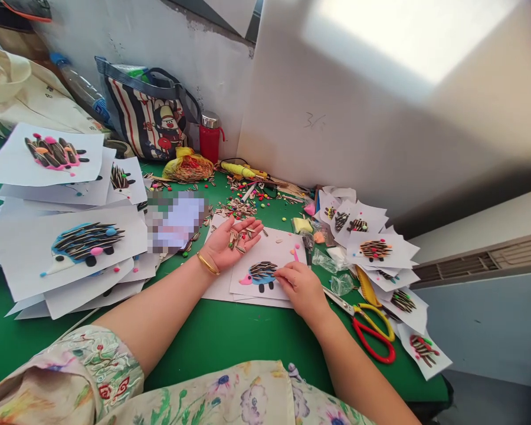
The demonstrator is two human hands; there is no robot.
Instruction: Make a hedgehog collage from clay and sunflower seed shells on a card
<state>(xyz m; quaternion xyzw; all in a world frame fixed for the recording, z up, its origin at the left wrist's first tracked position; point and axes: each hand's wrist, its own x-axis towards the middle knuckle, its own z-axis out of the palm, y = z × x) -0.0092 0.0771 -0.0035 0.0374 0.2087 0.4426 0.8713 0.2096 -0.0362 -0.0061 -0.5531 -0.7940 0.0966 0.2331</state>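
My left hand is palm up with its fingers stretched out, and a small heap of sunflower seeds rests on it. Below and to the right lies a white sheet with a hedgehog picture; its back is covered in dark striped seeds over blue clay, with a pink face and black feet. My right hand is closed in a pinch at the right edge of the hedgehog's back. Whatever its fingertips hold is hidden. More white paper lies beneath the picture.
Stacks of hedgehog pictures stand left and right. Scissors lie beside my right forearm. Loose seeds and coloured clay balls are scattered behind my left hand. A blurred phone-like object, red bottle and striped bag sit farther back.
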